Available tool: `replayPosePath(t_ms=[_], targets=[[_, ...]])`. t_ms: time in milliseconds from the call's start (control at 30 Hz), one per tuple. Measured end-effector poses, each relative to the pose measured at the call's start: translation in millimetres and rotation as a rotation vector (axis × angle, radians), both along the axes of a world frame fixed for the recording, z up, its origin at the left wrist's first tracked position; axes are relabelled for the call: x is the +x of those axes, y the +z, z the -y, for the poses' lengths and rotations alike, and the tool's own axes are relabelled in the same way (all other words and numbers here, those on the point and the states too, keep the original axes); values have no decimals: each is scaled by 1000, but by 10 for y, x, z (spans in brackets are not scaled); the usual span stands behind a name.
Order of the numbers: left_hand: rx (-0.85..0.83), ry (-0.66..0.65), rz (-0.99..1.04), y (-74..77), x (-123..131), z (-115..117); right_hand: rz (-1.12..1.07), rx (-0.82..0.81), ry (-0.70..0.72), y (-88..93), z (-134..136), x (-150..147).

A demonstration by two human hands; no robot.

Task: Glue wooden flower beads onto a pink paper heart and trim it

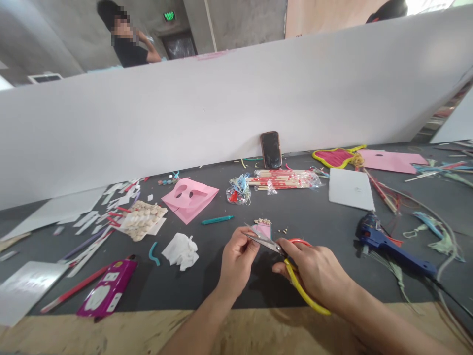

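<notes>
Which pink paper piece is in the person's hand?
The small pink piece held in the left hand, far smaller than the eye-holed pink sheet lying on the mat.

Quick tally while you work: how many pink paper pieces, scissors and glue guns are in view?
Pink paper pieces: 3 (pink sheet with eye-shaped holes, pink sheet with a round hole, small pink scrap)
Yellow-and-red-handled steel scissors: 1
Blue hot glue gun: 1
Total: 5

Bare, slender forearms [195, 323] lead to the long-fingered left hand [236, 261] and right hand [314, 276].
</notes>
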State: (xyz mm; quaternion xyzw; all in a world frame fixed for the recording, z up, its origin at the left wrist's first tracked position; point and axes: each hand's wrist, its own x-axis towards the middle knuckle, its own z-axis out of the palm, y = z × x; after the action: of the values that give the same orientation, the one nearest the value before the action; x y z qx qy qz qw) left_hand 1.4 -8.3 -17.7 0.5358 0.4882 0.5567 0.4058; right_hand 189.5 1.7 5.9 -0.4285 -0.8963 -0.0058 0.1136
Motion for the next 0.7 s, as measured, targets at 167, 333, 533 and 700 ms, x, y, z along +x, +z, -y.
replayPosePath(t_ms=[167,333,533,700], targets=[[-20,1,-14,-33,17,6,13,17,-16,13,16,10],[-28,24,-12,-34,25,7,15,-6,-41,16,-19,3],[15,34,30,14,21,-6,-7,-37,-29,39,-72,31],[57,40,31,-11,9,-9,-11,-21,-33,47,-79,34]])
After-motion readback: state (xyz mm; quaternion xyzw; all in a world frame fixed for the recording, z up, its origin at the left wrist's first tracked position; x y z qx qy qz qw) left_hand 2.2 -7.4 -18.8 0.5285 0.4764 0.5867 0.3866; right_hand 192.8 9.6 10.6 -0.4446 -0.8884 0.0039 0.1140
